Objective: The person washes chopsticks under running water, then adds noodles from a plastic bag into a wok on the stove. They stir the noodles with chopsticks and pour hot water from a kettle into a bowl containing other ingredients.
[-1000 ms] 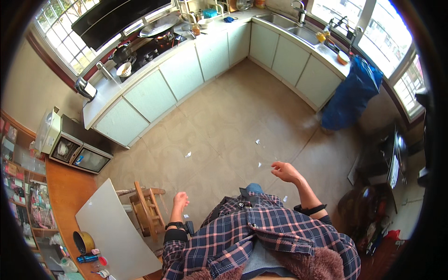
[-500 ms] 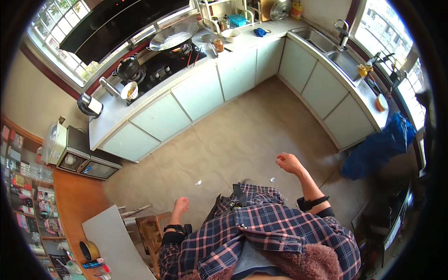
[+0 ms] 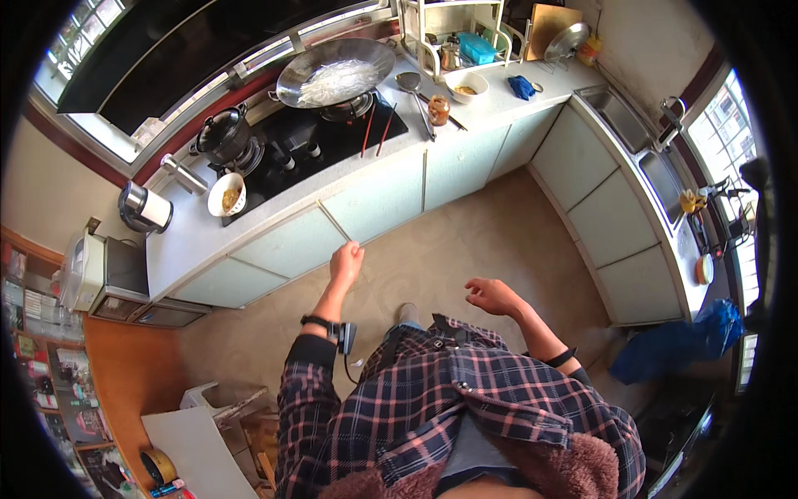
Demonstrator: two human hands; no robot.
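Note:
My left hand [image 3: 347, 263] is held in the air before the cabinet doors, its fingers curled into a fist with nothing showing in them. My right hand [image 3: 492, 297] hangs over the floor, loosely bent, fingers somewhat apart and holding nothing. Neither touches anything. Ahead on the counter, a wok [image 3: 287, 93] with pale strands in it sits on the black gas stove [image 3: 291, 170]. A lidded black pot [image 3: 223, 137] is on the left burner. Red chopsticks [image 3: 386, 129] lie at the stove's right end. A white bowl [image 3: 227, 195] with yellowish food stands at the stove's near left corner.
Right of the stove are a ladle [image 3: 408, 81], a brown jar [image 3: 439, 110] and another white bowl [image 3: 467, 86]. A double sink [image 3: 617, 121] lies along the right counter. A blue bag [image 3: 682, 345] is at lower right, a wooden table [image 3: 125, 366] at lower left.
I have moved nearer the stove, which looks larger now. My left hand has risen and swung forward; my right hand has shifted slightly left and down in view.

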